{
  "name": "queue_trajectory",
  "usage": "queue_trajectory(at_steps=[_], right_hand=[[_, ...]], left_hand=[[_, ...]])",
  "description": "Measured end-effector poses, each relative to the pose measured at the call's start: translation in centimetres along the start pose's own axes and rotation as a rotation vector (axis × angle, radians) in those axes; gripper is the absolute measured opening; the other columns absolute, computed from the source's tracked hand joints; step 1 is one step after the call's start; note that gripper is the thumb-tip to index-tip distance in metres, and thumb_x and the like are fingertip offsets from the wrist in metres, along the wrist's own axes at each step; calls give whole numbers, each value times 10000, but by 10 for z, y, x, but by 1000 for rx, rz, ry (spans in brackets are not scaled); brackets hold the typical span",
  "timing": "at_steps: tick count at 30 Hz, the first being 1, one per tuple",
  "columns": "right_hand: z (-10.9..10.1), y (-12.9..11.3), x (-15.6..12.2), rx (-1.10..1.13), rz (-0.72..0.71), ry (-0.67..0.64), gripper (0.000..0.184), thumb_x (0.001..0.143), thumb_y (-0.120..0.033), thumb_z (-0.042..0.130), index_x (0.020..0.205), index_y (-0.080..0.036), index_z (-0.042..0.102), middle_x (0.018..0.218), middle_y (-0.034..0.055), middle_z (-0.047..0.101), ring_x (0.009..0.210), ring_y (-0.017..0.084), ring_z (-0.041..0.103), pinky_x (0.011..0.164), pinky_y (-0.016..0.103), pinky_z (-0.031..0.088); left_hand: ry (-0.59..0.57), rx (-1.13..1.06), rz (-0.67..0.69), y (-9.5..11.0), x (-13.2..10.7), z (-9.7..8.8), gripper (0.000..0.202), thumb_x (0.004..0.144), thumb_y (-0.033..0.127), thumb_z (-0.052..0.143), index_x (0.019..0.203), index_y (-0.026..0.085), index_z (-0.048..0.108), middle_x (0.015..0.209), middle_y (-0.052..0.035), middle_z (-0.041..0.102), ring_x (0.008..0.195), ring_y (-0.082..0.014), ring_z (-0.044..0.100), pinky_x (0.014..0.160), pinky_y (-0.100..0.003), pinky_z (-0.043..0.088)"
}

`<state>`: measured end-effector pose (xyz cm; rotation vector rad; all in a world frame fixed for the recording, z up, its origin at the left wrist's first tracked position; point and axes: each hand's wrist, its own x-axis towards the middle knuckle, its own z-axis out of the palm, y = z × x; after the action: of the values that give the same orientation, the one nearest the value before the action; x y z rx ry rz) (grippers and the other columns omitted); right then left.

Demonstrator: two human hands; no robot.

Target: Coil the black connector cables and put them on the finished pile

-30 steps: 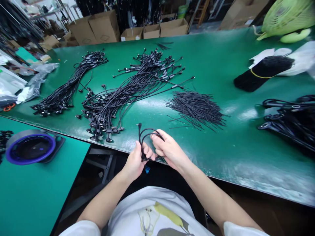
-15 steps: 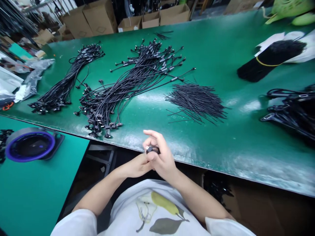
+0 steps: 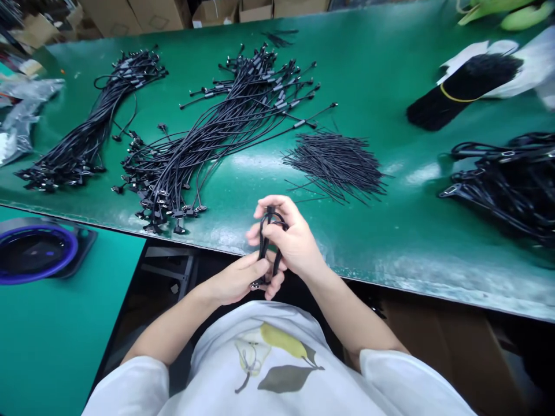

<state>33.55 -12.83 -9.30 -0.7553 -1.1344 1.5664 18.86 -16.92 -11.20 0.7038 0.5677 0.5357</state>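
Hands, two, hold one coiled cable near two long cable bundles.

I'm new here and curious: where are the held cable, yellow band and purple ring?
Held cable (image 3: 262,245), head view: loop's left side.
Yellow band (image 3: 459,100), head view: its lower curve.
Purple ring (image 3: 38,279), head view: lower rim.

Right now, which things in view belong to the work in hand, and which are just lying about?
In use, or likely to belong:
looped black cable, held by left hand and right hand
heaped black cables with connectors
loose thin black strips

Apparently just lying about:
crumpled clear plastic
brown cardboard boxes
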Motion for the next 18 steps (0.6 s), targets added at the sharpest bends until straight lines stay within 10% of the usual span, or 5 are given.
queue_trajectory(at_steps=[5,18], right_hand=[[-16,-10,-1,-571,-127,-166,511,890,-110,453,1378,-253,404,1265,79,566,1050,154,641,961,341,521],[-44,-21,10,-1589,-578,-316,256,882,-85,396,1029,-142,599,832,58,616,732,171,555,623,267,432]], left_hand=[[153,43,19,5,-4,-7,274,847,369,678,969,139,592,803,-38,607,680,-117,569,612,-242,453],[115,30,-52,0,-4,-12,427,790,230,699,1204,168,615,888,-52,631,775,-138,598,690,-275,463]])
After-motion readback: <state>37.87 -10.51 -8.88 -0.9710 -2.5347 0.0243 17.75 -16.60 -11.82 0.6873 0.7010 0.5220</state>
